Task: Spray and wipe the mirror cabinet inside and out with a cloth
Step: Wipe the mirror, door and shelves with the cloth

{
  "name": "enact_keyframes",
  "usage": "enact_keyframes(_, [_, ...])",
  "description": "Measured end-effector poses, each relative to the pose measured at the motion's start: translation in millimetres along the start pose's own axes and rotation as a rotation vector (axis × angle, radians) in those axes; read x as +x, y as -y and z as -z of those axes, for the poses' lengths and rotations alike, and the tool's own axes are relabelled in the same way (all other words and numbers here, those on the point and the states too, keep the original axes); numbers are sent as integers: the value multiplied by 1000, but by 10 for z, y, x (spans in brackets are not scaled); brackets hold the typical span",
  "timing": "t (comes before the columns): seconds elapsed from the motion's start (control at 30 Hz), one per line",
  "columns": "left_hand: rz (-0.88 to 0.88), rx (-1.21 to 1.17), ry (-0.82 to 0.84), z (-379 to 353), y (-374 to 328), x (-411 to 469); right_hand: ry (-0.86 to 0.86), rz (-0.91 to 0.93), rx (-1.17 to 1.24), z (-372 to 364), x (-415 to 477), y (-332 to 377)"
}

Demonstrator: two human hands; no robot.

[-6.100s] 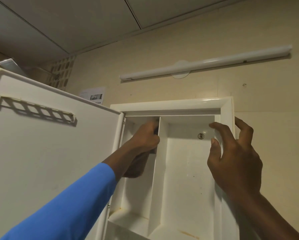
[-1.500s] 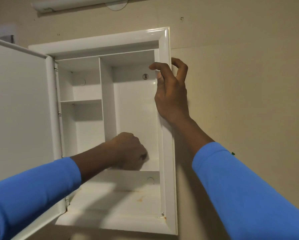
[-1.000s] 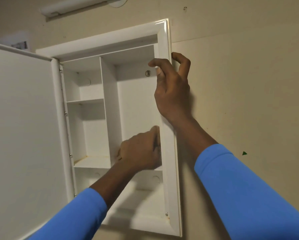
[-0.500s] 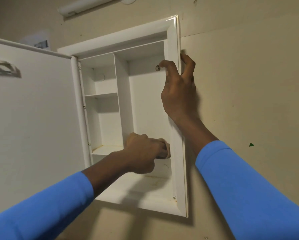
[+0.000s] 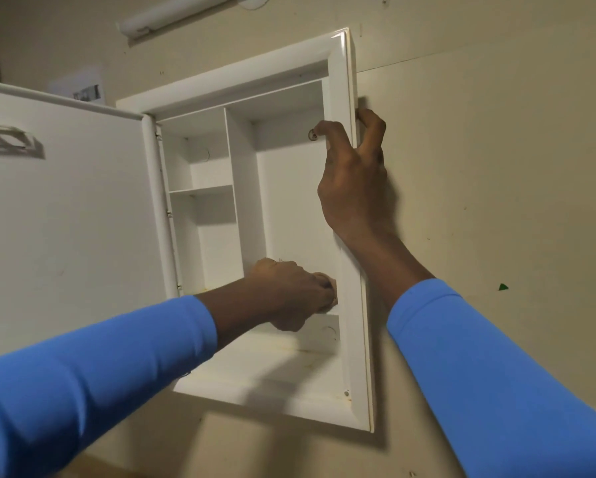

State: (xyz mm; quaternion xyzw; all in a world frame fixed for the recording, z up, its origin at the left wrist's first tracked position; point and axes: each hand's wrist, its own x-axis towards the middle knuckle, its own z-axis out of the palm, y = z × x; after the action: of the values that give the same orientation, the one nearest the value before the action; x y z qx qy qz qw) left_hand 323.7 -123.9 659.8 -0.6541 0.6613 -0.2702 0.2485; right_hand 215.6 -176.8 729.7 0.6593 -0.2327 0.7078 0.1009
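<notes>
the cabinet door (image 5: 68, 215) stands swung open at left. my left hand (image 5: 289, 293), fisted, presses into the white mirror cabinet (image 5: 341, 63) on the wall; i cannot see the cloth. my right hand (image 5: 353, 181) grips the cabinet's right frame edge.

I'm in a home bathroom, I think. A white mirror cabinet (image 5: 339, 63) hangs on the beige wall (image 5: 496, 167) (tube light (image 5: 172, 15) mounted above).
</notes>
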Motion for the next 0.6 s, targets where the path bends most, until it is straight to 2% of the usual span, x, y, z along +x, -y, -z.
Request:
enact_keyframes(0.13, [72,175,31,20,-13,-72,25,-16,-29,15,2,4])
enact_keyframes(0.27, [194,313,270,48,-156,66,37,-29,-20,28,8,10])
enact_keyframes(0.33, [245,436,314,37,-198,137,53,-35,-10,34,15,5])
enact_keyframes(0.43, [210,579,332,113,-249,149,70,-23,2,41,10,1])
enact_keyframes(0.5, [212,551,290,184,-232,139,73,-25,-6,45,14,-10])
enact_keyframes(0.6, [133,496,331,247,-155,96,71,-33,-5,60,14,-21])
